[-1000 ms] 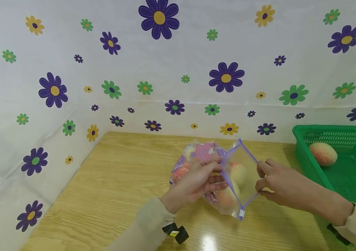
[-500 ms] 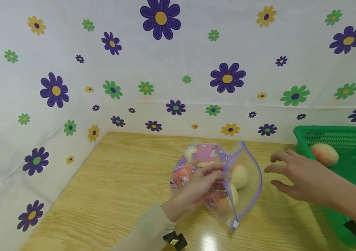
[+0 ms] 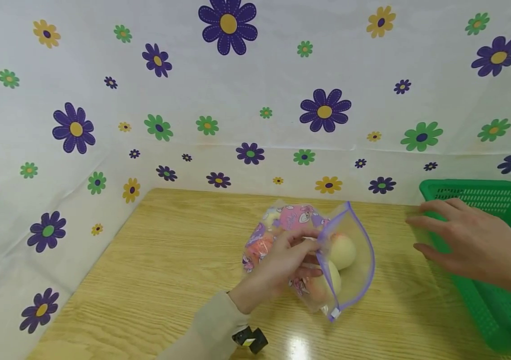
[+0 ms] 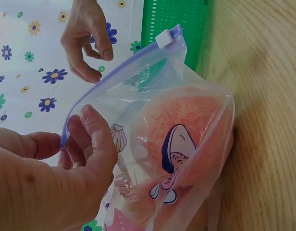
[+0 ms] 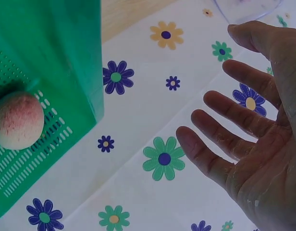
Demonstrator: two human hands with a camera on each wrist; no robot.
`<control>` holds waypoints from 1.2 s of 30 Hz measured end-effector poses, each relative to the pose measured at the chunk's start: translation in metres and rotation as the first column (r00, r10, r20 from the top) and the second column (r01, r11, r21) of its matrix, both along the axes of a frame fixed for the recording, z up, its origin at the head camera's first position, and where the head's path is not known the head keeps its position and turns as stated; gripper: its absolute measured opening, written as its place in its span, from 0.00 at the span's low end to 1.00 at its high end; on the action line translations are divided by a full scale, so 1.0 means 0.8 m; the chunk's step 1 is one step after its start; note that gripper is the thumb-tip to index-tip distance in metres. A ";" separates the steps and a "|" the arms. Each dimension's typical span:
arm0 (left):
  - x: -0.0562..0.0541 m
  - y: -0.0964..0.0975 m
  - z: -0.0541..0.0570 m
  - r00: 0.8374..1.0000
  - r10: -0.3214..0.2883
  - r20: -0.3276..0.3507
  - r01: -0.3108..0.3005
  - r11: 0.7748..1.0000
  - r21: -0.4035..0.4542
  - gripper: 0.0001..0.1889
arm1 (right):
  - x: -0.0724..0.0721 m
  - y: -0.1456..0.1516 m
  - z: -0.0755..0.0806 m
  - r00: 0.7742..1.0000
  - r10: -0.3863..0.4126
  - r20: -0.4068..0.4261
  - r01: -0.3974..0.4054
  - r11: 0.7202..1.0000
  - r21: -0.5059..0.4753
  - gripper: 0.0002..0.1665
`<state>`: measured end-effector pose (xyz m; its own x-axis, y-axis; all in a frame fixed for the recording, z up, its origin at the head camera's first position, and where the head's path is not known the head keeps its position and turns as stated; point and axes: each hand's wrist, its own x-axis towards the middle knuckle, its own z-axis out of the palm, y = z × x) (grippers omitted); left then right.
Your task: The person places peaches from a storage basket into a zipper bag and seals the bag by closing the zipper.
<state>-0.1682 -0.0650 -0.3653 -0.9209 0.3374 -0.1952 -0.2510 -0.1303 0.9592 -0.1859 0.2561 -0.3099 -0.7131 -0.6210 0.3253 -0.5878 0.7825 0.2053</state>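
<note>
A clear printed zip bag (image 3: 293, 216) with a purple rim lies on the table, its mouth spread towards the right. Several peaches (image 3: 343, 251) are inside it. My left hand (image 3: 275, 267) pinches the near side of the rim between thumb and fingers, as the left wrist view (image 4: 85, 159) shows. The white slider (image 3: 335, 313) sits at the front end of the zip. My right hand (image 3: 476, 240) holds nothing, its fingers spread, over the left edge of the green basket (image 3: 476, 305). One peach (image 5: 18, 120) lies in that basket; the hand hides it from the head view.
A wooden table (image 3: 179, 260) carries the bag and basket. Behind and to the left hangs a white cloth (image 3: 219, 100) printed with flowers. The basket's raised wall stands at the right, a short way from the bag's mouth.
My right hand has let go of the bag's far rim and moved right to the basket. The bag's mouth has rounded out. My left hand stays on the rim.
</note>
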 end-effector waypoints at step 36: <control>-0.016 -0.001 0.021 0.962 -0.034 -0.269 -0.073 0.923 -0.379 0.10 | -0.009 0.053 -0.002 0.993 -0.095 -0.063 0.089 0.992 -0.093 0.33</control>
